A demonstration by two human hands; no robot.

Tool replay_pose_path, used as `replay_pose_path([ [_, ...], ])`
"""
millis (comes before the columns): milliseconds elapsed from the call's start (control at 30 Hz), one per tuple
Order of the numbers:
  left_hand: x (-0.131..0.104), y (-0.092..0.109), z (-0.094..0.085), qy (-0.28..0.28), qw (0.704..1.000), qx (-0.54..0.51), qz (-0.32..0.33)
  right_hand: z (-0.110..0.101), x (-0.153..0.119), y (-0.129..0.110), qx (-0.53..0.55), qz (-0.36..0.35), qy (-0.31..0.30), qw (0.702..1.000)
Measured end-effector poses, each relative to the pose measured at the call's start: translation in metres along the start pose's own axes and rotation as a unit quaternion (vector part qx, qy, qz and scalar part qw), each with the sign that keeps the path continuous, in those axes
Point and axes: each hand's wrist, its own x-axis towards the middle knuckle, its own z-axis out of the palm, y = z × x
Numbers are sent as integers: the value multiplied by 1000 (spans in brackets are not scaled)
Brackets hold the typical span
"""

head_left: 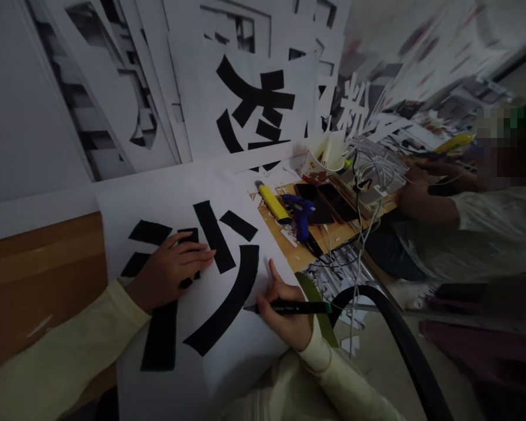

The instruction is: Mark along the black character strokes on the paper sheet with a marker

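A white sheet (219,380) covers part of the wooden table, bearing bold black strokes of a large character, some with thin green edges. My left hand (169,272) lies flat on it, fingers stretched over a short black stroke (188,237). In my right hand (287,307) is a black marker (302,307) with a green end, its tip to the left by the long curved stroke (232,304). The right forefinger points upward. Whether the marker tip touches the paper I cannot tell.
Behind the sheet lean white boards with cut-outs and a black character (256,96). To the right are a yellow utility knife (272,202), a blue glue gun (301,213), phones (335,202), a paper cup (318,166) and tangled white cables (379,166). Another person (499,228) sits at the right.
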Motion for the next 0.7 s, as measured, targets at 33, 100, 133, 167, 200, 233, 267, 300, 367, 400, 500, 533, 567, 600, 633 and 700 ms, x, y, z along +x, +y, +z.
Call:
replay_pose_path([
  [33,0,0,0,-5,1000,6,3,0,0,-1,-4,-2,-9,1000],
  [100,-1,0,0,-6,1000,16,3,0,1,-1,-9,-4,-18,1000],
  [133,-1,0,0,-5,1000,19,1,0,2,-2,-11,-5,-22,1000],
  [167,-1,0,0,-2,1000,20,-2,-1,3,-2,-13,-7,-24,1000],
  [200,0,0,0,1,1000,19,-3,-1,3,-2,-15,-7,-26,1000],
  [233,0,0,0,4,1000,18,0,-1,3,-2,-17,-7,-30,999],
  [267,0,0,0,5,1000,15,6,-1,3,-2,-19,-8,-35,999],
  [300,0,0,-1,5,1000,12,9,-1,3,-3,-21,-9,-39,999],
  [367,1,0,-1,6,1000,4,8,-1,3,-3,-23,-11,-42,999],
  [400,1,0,-1,5,1000,0,4,0,2,-3,-23,-10,-40,999],
  [500,1,1,-1,9,1000,-6,-11,1,1,-1,-23,-8,-28,999],
  [533,0,2,-1,10,1000,-6,-11,1,1,0,-22,-8,-23,999],
  [567,0,2,-1,10,1000,-6,-12,1,1,1,-21,-8,-17,1000],
  [600,0,2,-1,11,1000,-6,-14,1,1,2,-20,-8,-10,1000],
  [633,0,3,-1,10,1000,-6,-15,1,1,2,-20,-7,-3,1000],
  [700,1,3,-1,12,1000,-9,-16,2,0,3,-19,-2,9,1000],
])
